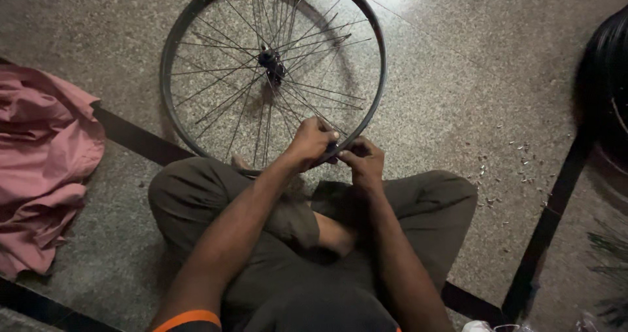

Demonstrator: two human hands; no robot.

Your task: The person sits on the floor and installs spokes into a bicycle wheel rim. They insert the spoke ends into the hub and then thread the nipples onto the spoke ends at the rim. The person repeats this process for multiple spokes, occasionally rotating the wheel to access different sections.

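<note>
- Wheel rim (175,51), a bare black bicycle one without tyre, is lying tilted on the stone floor (451,103), its near edge resting against the seated person's crossed legs (196,194).
- Spokes (222,103) are running from the dark hub (271,62) out to the rim; several look loose and are crossing unevenly.
- Left hand (313,142) is closing over the near edge of the rim, gripping it from above.
- Right hand (364,162) is pinching something small at the same spot; what it is holding is too hidden to tell.
- Risk, as I judge it: the rim could be slipping off the legs if the grip eases, and loose spokes could be bending or poking fingers.
- Small pale bits (507,165) are lying scattered to the right, easy to lose.
- Pink cloth (39,162) is lying crumpled at the left.
- No packages, labels or signs are showing.
</note>
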